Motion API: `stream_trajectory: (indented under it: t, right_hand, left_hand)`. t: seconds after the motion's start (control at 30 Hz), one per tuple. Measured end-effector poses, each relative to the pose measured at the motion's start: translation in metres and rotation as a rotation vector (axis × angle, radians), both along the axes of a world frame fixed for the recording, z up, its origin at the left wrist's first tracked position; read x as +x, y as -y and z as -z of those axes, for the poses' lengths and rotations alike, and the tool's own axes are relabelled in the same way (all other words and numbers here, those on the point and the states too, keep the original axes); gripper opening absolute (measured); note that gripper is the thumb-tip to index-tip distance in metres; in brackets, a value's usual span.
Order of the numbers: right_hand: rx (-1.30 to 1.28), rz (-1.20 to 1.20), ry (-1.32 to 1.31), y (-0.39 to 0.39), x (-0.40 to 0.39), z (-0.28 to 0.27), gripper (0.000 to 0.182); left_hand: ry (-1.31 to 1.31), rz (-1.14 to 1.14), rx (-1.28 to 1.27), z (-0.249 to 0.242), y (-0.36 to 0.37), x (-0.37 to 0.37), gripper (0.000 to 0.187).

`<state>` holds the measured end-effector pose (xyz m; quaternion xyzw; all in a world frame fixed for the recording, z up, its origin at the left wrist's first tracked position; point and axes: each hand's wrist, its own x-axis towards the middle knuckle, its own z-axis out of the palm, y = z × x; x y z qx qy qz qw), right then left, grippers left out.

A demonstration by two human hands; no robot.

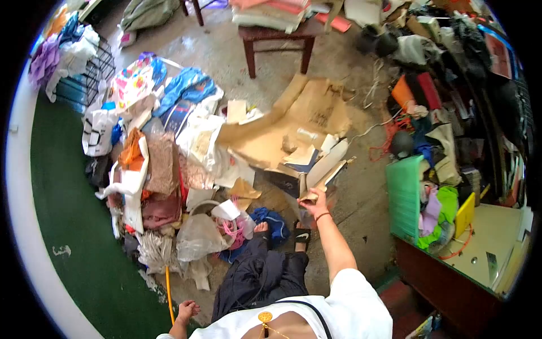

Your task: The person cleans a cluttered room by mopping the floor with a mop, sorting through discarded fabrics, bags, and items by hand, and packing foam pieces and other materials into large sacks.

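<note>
My right hand (pixel 314 204) reaches forward, its fingers closed on a folded piece of cardboard (pixel 326 179) at the near edge of a paper pile. Beyond it a large flattened cardboard sheet (pixel 305 121) is spread on the floor, with torn paper scraps (pixel 302 155) lying on it. Low at my side, my left hand (pixel 188 309) hangs with loosely curled fingers and nothing visible in it. Just left of that hand rises the yellow handle (pixel 169 291) of a mop whose pale strands (pixel 157 252) face up.
Bags, cloths and a clear plastic bag (pixel 200 237) heap up on the left. A wooden chair (pixel 279 34) bears stacked items. To the right, a green plastic basket (pixel 404 195) stands on a cabinet (pixel 485 240), beside more clutter. A blue bundle (pixel 271 223) lies by my feet.
</note>
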<state>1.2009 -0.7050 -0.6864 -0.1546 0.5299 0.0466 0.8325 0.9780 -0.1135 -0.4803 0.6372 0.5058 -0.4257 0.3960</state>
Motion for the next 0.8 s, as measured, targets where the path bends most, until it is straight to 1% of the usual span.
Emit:
stream_trajectory:
  t: [0.03,0.1,0.13,0.17,0.2,0.23,0.27,0.3,0.33,0.37,0.4,0.43,0.47,0.5,0.53,0.57,0.6,0.63,0.67,0.7,0.77,0.8]
  right_hand:
    - [-0.011,-0.02,0.043,0.004,0.003,-0.049,0.033]
    - [-0.501,-0.149,0.064,0.018,-0.01,-0.061,0.025]
    - [-0.505,-0.167,0.116,0.031,-0.018,-0.071,0.022]
    - [-0.607,-0.288,0.032,0.044,-0.021,-0.071,0.025]
    - [-0.549,-0.289,0.049,0.046,-0.022,-0.104,0.027]
    - [-0.485,-0.29,0.061,0.045,-0.016,-0.141,0.029]
    - [-0.405,-0.316,0.092,0.05,-0.015,-0.152,0.029]
    - [-0.319,-0.342,0.117,0.055,-0.017,-0.159,0.029]
    - [-0.363,-0.38,0.145,0.054,-0.016,-0.16,0.027]
    - [-0.401,-0.419,0.169,0.051,-0.016,-0.157,0.027]
    - [-0.385,-0.446,0.111,0.046,-0.013,-0.157,0.028]
    - [-0.372,-0.47,0.061,0.042,-0.007,-0.156,0.031]
    - [-0.397,-0.419,-0.045,0.033,-0.003,-0.16,0.026]
    - [-0.426,-0.369,-0.149,0.024,-0.003,-0.16,0.022]
    - [-0.436,-0.413,-0.141,0.022,-0.01,-0.15,0.036]
    - [-0.448,-0.467,-0.248,0.018,-0.01,-0.144,0.036]
    - [-0.459,-0.524,-0.284,0.021,-0.016,-0.119,0.035]
    - [-0.466,-0.582,-0.32,0.028,-0.027,-0.08,0.035]
    - [-0.501,-0.578,-0.369,0.033,-0.04,-0.036,0.036]
    - [-0.555,-0.633,-0.468,0.032,-0.035,-0.059,0.043]
    - [-0.77,-0.663,-0.586,0.043,-0.056,0.006,0.053]
    - [-0.765,-0.695,-0.639,0.048,-0.056,0.003,0.057]
  left_hand:
    - [0.016,0.029,-0.009,-0.003,0.0,0.009,0.026]
    - [0.058,0.023,-0.02,-0.01,-0.002,0.027,0.028]
    - [0.123,-0.032,-0.023,-0.008,-0.004,0.033,0.024]
    - [0.154,0.056,-0.053,-0.006,-0.009,0.04,0.018]
    - [0.198,-0.027,-0.107,-0.009,-0.006,0.052,0.013]
    - [0.21,0.124,-0.115,-0.005,-0.011,0.062,0.012]
    - [0.282,0.21,-0.099,0.011,-0.017,0.07,0.013]
    - [0.258,0.253,-0.061,0.014,-0.011,0.087,0.013]
    - [0.318,0.152,-0.087,0.024,-0.001,0.101,0.013]
    - [0.383,0.141,-0.171,0.024,0.016,0.122,0.014]
    - [0.397,0.053,-0.263,0.055,0.017,0.134,0.012]
    - [0.403,0.143,-0.191,0.057,0.042,0.157,0.012]
    - [0.435,0.179,-0.207,0.049,0.074,0.179,0.016]
    - [0.441,0.172,-0.212,0.039,0.106,0.198,0.027]
    - [0.47,0.187,-0.289,0.028,0.136,0.212,0.03]
    - [0.496,0.199,-0.364,0.019,0.158,0.22,0.034]
    - [0.469,0.199,-0.348,0.014,0.17,0.219,0.034]
    - [0.498,0.209,-0.401,0.012,0.181,0.215,0.032]
    - [0.531,0.217,-0.454,0.016,0.187,0.21,0.031]
    - [0.506,0.214,-0.438,0.025,0.183,0.197,0.031]
    - [0.391,0.194,-0.349,0.042,0.16,0.157,0.031]
    - [0.336,0.178,-0.254,0.046,0.147,0.134,0.03]
